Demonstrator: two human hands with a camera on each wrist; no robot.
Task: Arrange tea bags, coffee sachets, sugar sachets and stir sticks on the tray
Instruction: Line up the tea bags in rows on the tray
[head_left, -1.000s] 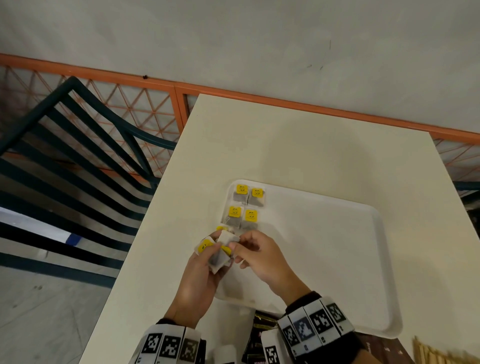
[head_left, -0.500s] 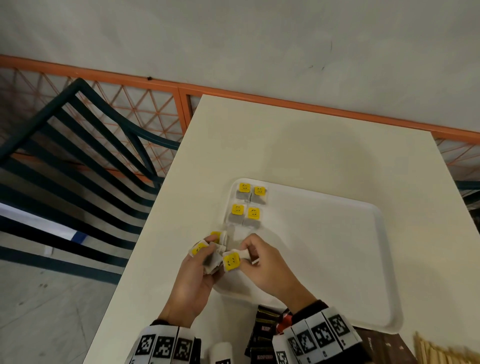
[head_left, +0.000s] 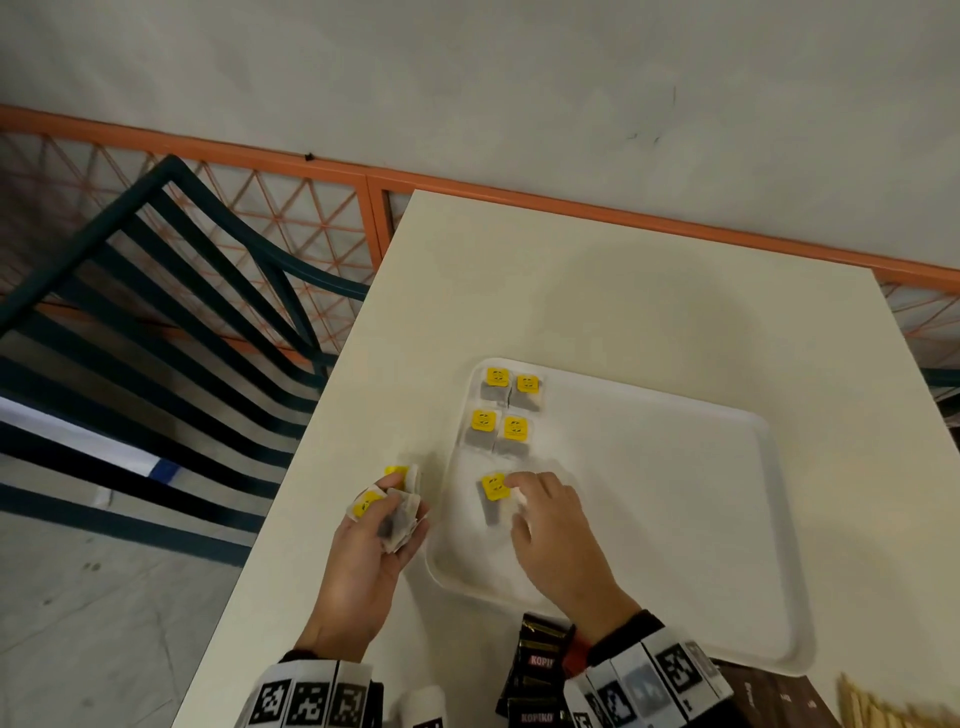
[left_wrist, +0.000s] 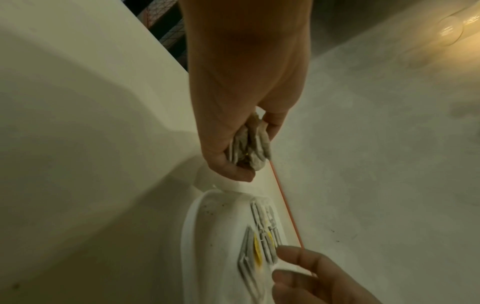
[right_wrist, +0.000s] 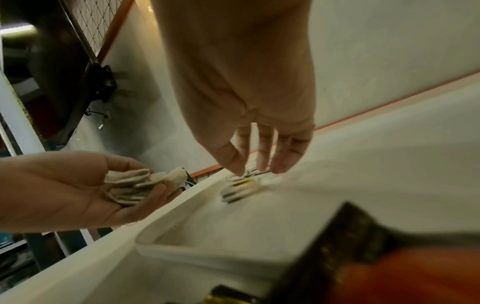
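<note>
A white tray (head_left: 675, 519) lies on the cream table (head_left: 623, 291). Four tea bags with yellow tags (head_left: 504, 410) sit two by two in its far left corner. A fifth tea bag (head_left: 492, 496) lies on the tray just below them, also seen as a tea bag (right_wrist: 240, 189) in the right wrist view. My right hand (head_left: 519, 493) touches it with straight fingertips (right_wrist: 262, 164). Left of the tray, my left hand (head_left: 395, 499) holds a bunch of tea bags (head_left: 389, 514) in its curled fingers; the bunch (right_wrist: 132, 185) shows in the right wrist view too.
Black Kopiko coffee sachets (head_left: 537, 670) lie at the table's near edge under my right wrist. Brown sachets (head_left: 769, 696) and wooden stir sticks (head_left: 893, 706) lie at the bottom right. A dark green chair (head_left: 156, 312) and an orange railing (head_left: 363, 171) stand to the left.
My right hand drew one tea bag from the left hand's bunch and carried it right onto the tray, below the four. The left hand shifted slightly left.
</note>
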